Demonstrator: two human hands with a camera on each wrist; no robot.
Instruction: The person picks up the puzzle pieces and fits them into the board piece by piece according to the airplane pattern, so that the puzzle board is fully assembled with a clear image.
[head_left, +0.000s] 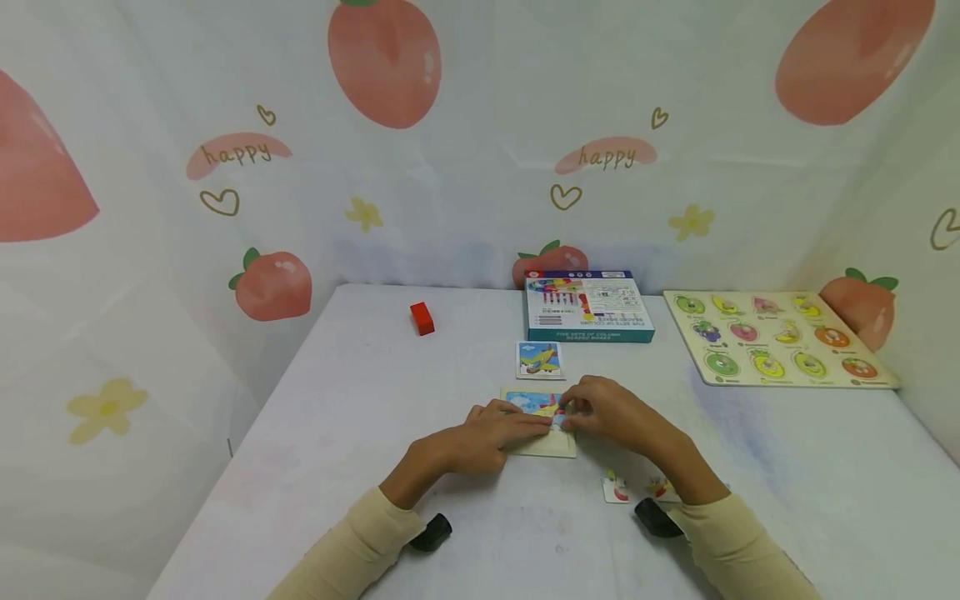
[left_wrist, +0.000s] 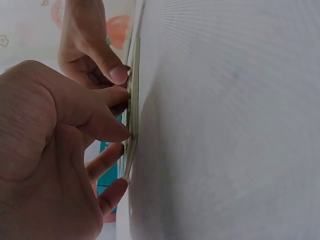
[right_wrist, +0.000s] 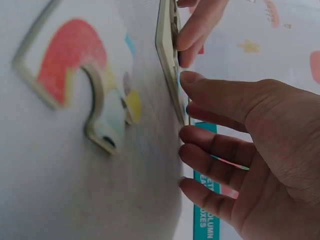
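Observation:
A small jigsaw board lies on the white table, its upper part filled with airplane-picture pieces. My left hand rests on it from the left, fingers stretched out over the picture. From the right, my right hand pinches a puzzle piece at the board's right side between thumb and index finger; the fingers partly hide it. Behind the board is a picture card with a yellow airplane. Two loose puzzle pieces lie near my right forearm, one red and white, the other partly covered by the arm.
A flat teal-edged box lies at the back, with a wooden fruit board to its right. A red block sits at the back left. Black wrist devices show by both sleeves. A peach-printed curtain surrounds the table.

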